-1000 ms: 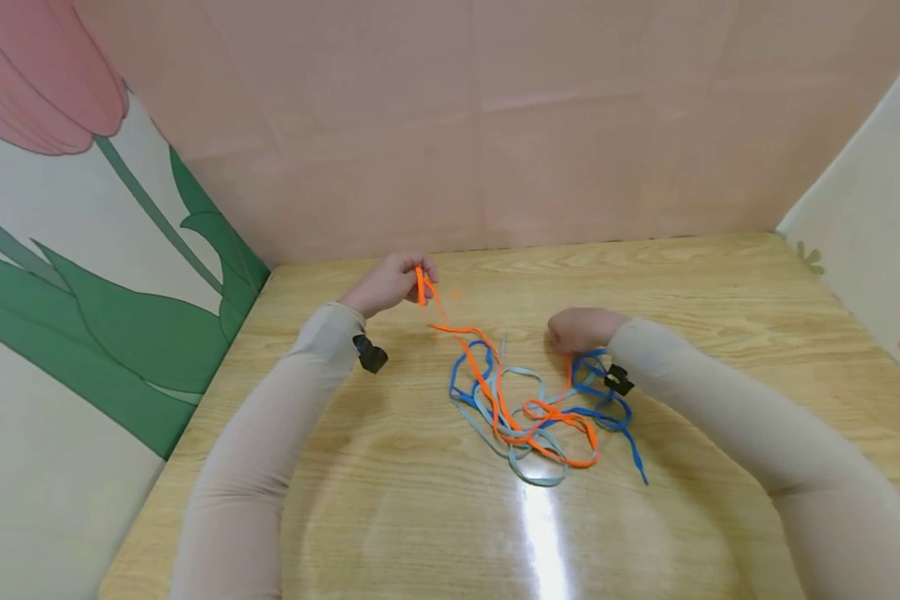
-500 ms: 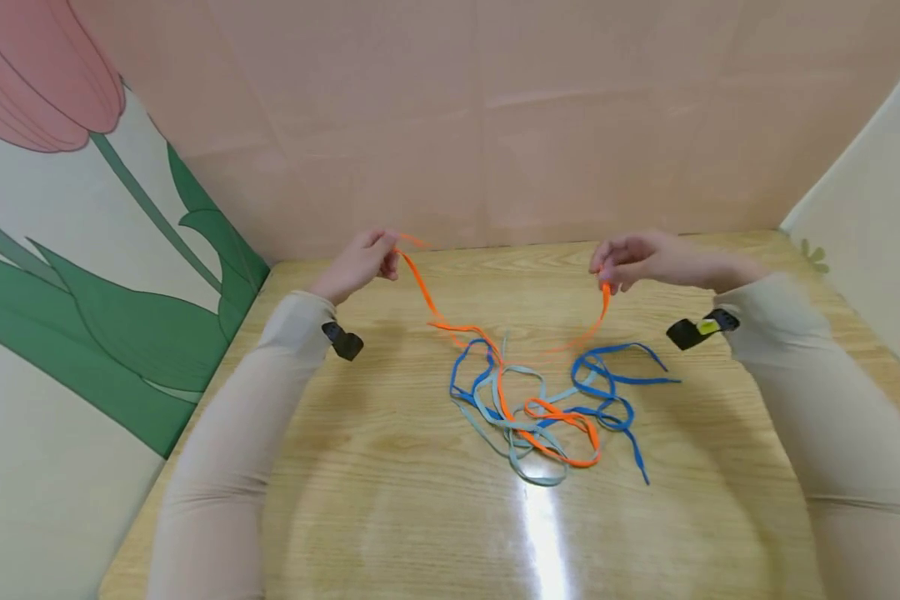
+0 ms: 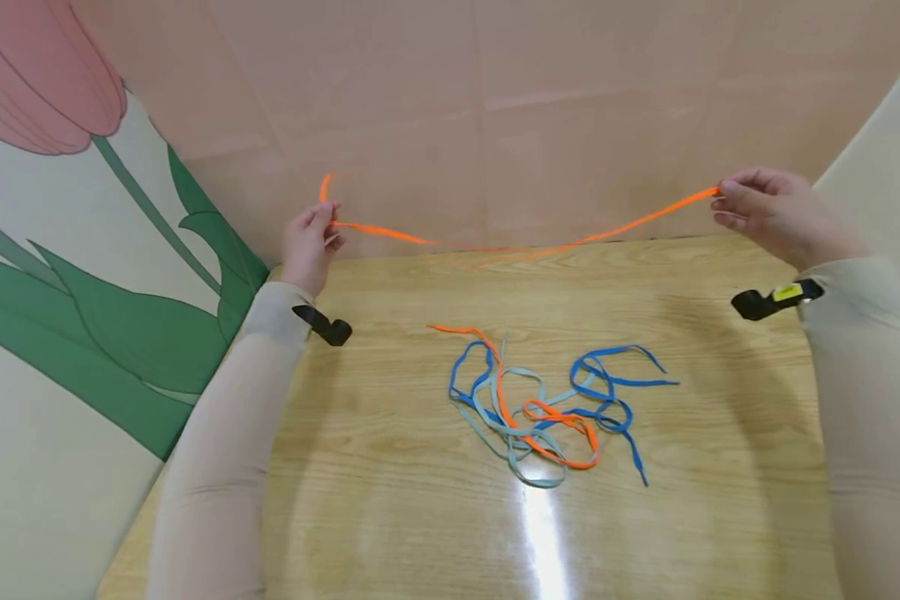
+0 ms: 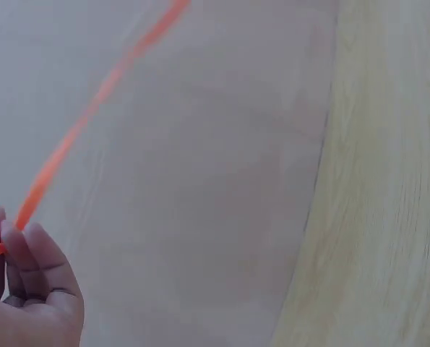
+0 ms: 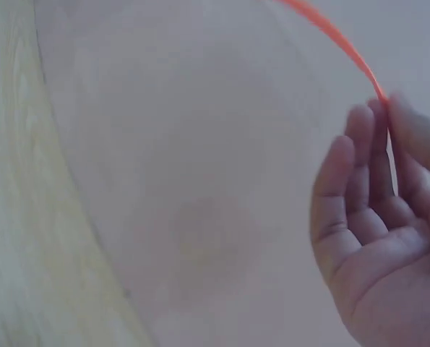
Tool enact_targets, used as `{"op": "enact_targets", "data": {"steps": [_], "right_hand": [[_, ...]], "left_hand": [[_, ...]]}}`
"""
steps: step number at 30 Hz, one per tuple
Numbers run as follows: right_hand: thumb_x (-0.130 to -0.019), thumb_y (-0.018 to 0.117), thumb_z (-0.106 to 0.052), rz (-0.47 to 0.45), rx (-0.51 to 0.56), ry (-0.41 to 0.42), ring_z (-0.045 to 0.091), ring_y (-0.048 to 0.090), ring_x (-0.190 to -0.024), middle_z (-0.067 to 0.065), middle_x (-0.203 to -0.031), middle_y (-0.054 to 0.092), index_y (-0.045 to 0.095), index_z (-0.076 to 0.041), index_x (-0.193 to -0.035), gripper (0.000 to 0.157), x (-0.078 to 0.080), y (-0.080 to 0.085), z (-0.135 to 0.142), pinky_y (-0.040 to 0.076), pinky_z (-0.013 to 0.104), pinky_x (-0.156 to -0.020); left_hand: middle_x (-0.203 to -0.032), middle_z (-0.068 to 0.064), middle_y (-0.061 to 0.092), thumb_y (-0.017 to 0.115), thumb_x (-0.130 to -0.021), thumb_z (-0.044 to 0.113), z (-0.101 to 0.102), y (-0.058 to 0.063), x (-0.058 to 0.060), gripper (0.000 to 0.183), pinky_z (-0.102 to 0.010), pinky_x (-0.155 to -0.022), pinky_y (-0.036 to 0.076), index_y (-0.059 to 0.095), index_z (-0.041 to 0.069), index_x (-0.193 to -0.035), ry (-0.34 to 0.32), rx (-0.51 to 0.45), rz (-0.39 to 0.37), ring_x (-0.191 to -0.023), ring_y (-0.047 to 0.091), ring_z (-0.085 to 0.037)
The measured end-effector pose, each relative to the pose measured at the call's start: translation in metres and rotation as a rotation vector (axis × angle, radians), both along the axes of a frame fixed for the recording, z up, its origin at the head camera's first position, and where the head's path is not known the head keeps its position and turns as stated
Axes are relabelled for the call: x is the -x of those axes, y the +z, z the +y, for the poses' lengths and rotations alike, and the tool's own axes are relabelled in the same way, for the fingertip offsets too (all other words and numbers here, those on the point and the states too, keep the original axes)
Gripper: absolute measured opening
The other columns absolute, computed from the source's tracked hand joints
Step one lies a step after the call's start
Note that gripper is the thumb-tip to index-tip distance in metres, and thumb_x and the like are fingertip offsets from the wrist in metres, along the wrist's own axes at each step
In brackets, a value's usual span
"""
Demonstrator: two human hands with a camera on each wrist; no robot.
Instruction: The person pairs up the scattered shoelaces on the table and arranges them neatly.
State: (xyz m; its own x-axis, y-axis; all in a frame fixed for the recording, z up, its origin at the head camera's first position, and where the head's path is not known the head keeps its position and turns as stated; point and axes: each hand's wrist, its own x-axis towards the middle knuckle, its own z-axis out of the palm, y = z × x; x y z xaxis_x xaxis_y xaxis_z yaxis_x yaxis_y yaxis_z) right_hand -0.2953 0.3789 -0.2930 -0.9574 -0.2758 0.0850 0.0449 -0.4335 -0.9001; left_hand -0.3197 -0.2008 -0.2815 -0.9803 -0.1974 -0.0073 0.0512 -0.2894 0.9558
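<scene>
An orange shoelace (image 3: 633, 224) hangs in a shallow curve between my two raised hands, above the back of the table. My left hand (image 3: 311, 246) pinches it near one end, and a short tail sticks up past the fingers. At the other side my right hand (image 3: 783, 212) pinches the lace between thumb and fingertips. The right wrist view shows the lace (image 5: 337, 36) leaving that thumb tip, the other fingers half bent. Below, on the table, lies a loose tangle of a second orange shoelace (image 3: 500, 392), a blue shoelace (image 3: 621, 417) and a pale grey-green shoelace (image 3: 537, 482).
The wooden table (image 3: 390, 500) runs back to a pink covered wall (image 3: 570, 100). A panel with a printed tulip (image 3: 150, 208) stands along the left side, and a white panel (image 3: 877, 167) along the right.
Both hands have risen and spread apart, drawing one orange shoelace up out of the tangle. My right hand moved from the blue lace's side far out to the right. The other laces stay lying there.
</scene>
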Motion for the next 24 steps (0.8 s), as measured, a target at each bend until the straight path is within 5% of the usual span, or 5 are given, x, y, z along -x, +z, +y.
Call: {"op": "enact_targets", "data": {"steps": [3, 8, 11, 18, 24], "right_hand": [[-0.097, 0.046, 0.006, -0.053, 0.074, -0.059, 0.022, 0.069, -0.086, 0.013, -0.093, 0.068, 0.061, 0.005, -0.100, 0.016, 0.005, -0.012, 0.014, 0.058, 0.029, -0.079], [-0.098, 0.046, 0.004, -0.113, 0.138, -0.110, 0.023, 0.068, -0.083, 0.013, -0.093, 0.068, 0.063, 0.005, -0.101, 0.017, 0.007, -0.031, 0.034, 0.058, 0.030, -0.078], [-0.098, 0.046, 0.003, -0.142, 0.134, -0.118, 0.023, 0.068, -0.083, 0.013, -0.092, 0.069, 0.066, 0.004, -0.101, 0.020, 0.008, -0.039, 0.040, 0.058, 0.031, -0.078], [-0.097, 0.051, 0.001, -0.131, -0.040, -0.154, 0.016, 0.067, -0.079, 0.006, -0.090, 0.072, 0.070, -0.003, -0.099, 0.019, 0.009, -0.054, 0.044, 0.057, 0.027, -0.071], [-0.097, 0.046, 0.005, -0.119, -0.076, -0.156, 0.013, 0.067, -0.077, 0.005, -0.086, 0.072, 0.070, -0.003, -0.095, 0.026, 0.013, -0.063, 0.046, 0.057, 0.025, -0.070]], "left_hand": [[-0.089, -0.002, 0.059, 0.056, -0.097, 0.018, -0.011, -0.005, 0.001, 0.023, -0.021, -0.068, 0.051, 0.065, 0.004, -0.112, 0.045, -0.148, -0.020, -0.069, 0.054, -0.011], [-0.086, -0.004, 0.064, 0.057, -0.094, 0.017, -0.025, -0.014, 0.000, 0.022, -0.023, -0.076, 0.055, 0.069, 0.003, -0.106, 0.048, -0.248, -0.029, -0.070, 0.058, -0.014], [-0.088, -0.006, 0.063, 0.055, -0.094, 0.017, -0.030, -0.019, 0.001, 0.024, -0.024, -0.082, 0.056, 0.069, 0.002, -0.108, 0.003, -0.202, -0.031, -0.071, 0.060, -0.014], [-0.099, 0.000, 0.065, 0.058, -0.094, 0.019, -0.035, -0.027, 0.005, 0.036, -0.020, -0.074, 0.056, 0.062, -0.003, -0.123, -0.020, 0.105, -0.088, -0.067, 0.063, -0.010], [-0.083, -0.007, 0.068, 0.063, -0.091, 0.005, -0.038, -0.022, 0.001, 0.016, -0.027, -0.080, 0.057, 0.060, -0.003, -0.104, -0.018, 0.038, -0.107, -0.072, 0.071, -0.016]]}}
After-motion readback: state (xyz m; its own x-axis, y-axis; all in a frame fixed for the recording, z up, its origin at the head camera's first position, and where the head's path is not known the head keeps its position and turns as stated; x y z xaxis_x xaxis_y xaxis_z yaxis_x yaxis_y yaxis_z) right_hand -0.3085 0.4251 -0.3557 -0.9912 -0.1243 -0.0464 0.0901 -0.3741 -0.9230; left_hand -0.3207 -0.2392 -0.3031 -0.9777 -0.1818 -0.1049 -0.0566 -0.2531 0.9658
